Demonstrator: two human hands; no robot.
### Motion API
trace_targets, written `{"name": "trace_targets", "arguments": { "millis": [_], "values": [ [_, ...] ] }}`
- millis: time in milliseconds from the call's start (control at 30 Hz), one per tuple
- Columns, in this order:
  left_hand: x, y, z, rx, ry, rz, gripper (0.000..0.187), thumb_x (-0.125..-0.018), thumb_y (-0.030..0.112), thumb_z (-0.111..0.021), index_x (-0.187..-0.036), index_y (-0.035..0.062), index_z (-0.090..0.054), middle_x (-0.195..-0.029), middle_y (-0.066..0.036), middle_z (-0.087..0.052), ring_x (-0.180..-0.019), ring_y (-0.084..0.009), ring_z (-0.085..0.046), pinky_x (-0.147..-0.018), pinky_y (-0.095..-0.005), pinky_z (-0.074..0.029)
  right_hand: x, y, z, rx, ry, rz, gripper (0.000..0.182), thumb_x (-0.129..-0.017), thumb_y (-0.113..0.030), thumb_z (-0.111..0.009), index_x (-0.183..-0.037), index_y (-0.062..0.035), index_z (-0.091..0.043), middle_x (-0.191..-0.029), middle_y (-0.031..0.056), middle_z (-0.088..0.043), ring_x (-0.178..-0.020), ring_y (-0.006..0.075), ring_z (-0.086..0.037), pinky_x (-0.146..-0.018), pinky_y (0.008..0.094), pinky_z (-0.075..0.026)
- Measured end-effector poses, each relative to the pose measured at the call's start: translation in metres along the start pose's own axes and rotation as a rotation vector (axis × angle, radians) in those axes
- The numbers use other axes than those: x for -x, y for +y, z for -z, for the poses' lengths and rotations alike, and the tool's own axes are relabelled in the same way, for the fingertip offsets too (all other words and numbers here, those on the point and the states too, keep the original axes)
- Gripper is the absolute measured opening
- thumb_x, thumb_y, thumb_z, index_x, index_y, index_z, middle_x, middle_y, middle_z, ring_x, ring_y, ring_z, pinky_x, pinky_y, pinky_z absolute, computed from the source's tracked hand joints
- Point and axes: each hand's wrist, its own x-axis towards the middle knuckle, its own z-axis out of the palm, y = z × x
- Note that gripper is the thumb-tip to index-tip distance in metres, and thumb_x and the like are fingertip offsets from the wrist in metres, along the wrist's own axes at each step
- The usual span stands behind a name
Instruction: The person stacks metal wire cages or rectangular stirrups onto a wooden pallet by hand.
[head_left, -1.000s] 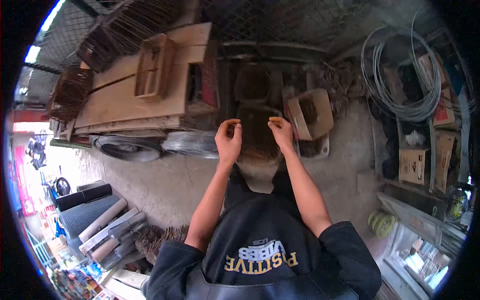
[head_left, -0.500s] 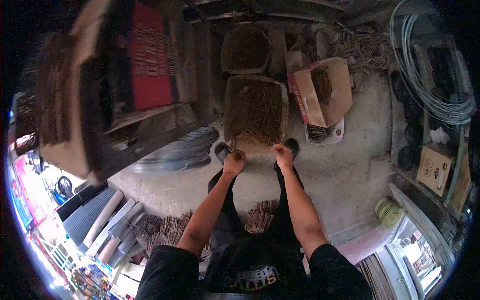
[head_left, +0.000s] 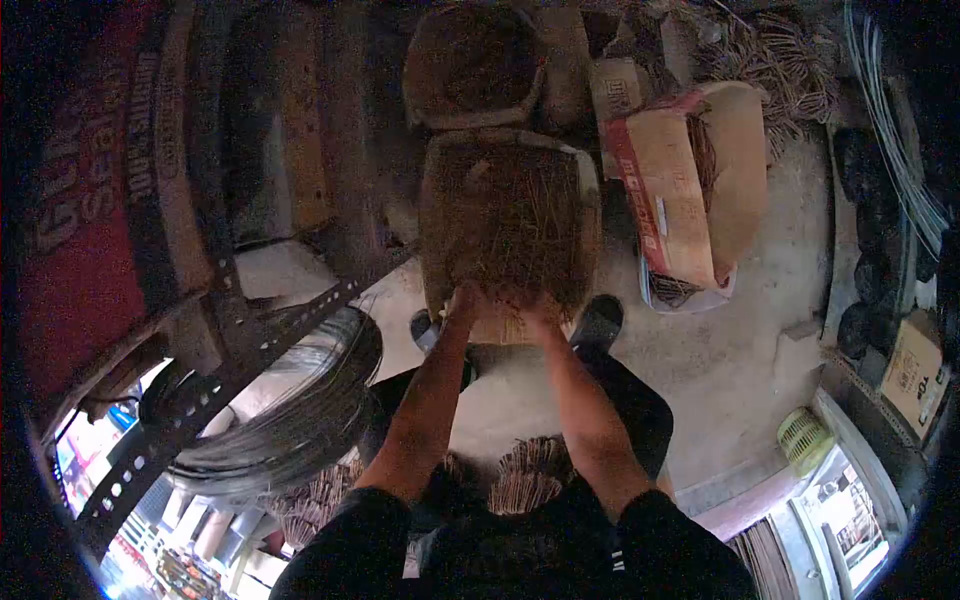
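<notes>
A worn box point(head_left: 590, 215) stands on the floor before my feet, with many thin, rusty-brown wire pieces point(head_left: 540, 215) lying inside it. My left hand point(head_left: 465, 300) is at the near left part of the box, low over the pieces. Beside it, my right hand point(head_left: 538, 308) is at the near right part, among or just above the same pieces. Both hands are blurred and dim. Their fingers point into the box, and whether they hold any pieces cannot be made out.
Behind the box stands another dark container point(head_left: 475, 70). An open cardboard carton point(head_left: 660, 200) is to the right, over a white tub point(head_left: 690, 298). Wire coils point(head_left: 290, 420) lie at left below a perforated metal bar point(head_left: 240, 365). Bundled brown pieces point(head_left: 525, 480) sit near my legs.
My hands have gone from the box's near edge to inside it, and closer together. The view has moved nearer, and my knees are bent outward more.
</notes>
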Motion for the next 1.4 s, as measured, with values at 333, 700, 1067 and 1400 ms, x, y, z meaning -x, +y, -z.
{"name": "trace_targets", "arguments": {
  "millis": [333, 700, 1067, 1400],
  "values": [
    [-0.014, -0.073, -0.067, 0.518, 0.41, -0.286, 0.03, -0.089, 0.026, -0.074, -0.105, 0.0002, -0.073, -0.106, -0.016, -0.074, -0.093, -0.0313, -0.07, -0.077, -0.04, -0.057, 0.048, -0.027, 0.129, -0.711, 0.122, -0.37, 0.023, -0.089, -0.012, -0.075, -0.112, -0.0068, -0.078, -0.107, 0.0085, -0.077, -0.095, 0.0232, -0.072, -0.085, 0.0376, -0.057],
    [0.362, 0.19, 0.207, 0.827, 0.074, -0.156, 0.022, -0.096, 0.006, -0.069, -0.118, -0.0002, -0.07, -0.099, -0.004, -0.069, -0.089, -0.0125, -0.062, -0.078, -0.0305, -0.051, 0.159, -0.083, 0.51, -1.293, -0.192, -0.445, 0.024, -0.09, -0.017, -0.079, -0.112, -0.0083, -0.081, -0.096, -0.0004, -0.077, -0.071, 0.0053, -0.059, -0.06, 0.0242, -0.043],
    [0.566, 0.272, 0.371, 0.809, 0.231, -0.552, 0.022, -0.096, 0.011, -0.073, -0.114, -0.0021, -0.07, -0.082, 0.003, -0.066, -0.077, -0.0045, -0.057, -0.071, -0.0246, -0.049, 0.25, -0.185, 0.734, -1.5, -0.008, -0.12, 0.028, -0.093, -0.011, -0.077, -0.119, 0.0002, -0.075, -0.092, -0.0008, -0.073, -0.063, 0.0032, -0.049, -0.055, 0.0222, -0.037],
    [0.652, 0.235, 0.522, 0.767, 0.743, -0.711, 0.027, -0.09, 0.017, -0.077, -0.108, -0.0037, -0.075, -0.081, 0.0, -0.07, -0.07, -0.0061, -0.055, -0.065, -0.0264, -0.048, 0.261, -0.346, 0.863, -1.402, 0.053, 0.286, 0.03, -0.094, -0.014, -0.078, -0.121, -0.0013, -0.076, -0.114, 0.0071, -0.076, -0.104, 0.0146, -0.068, -0.096, 0.0303, -0.052]
  ]
}}
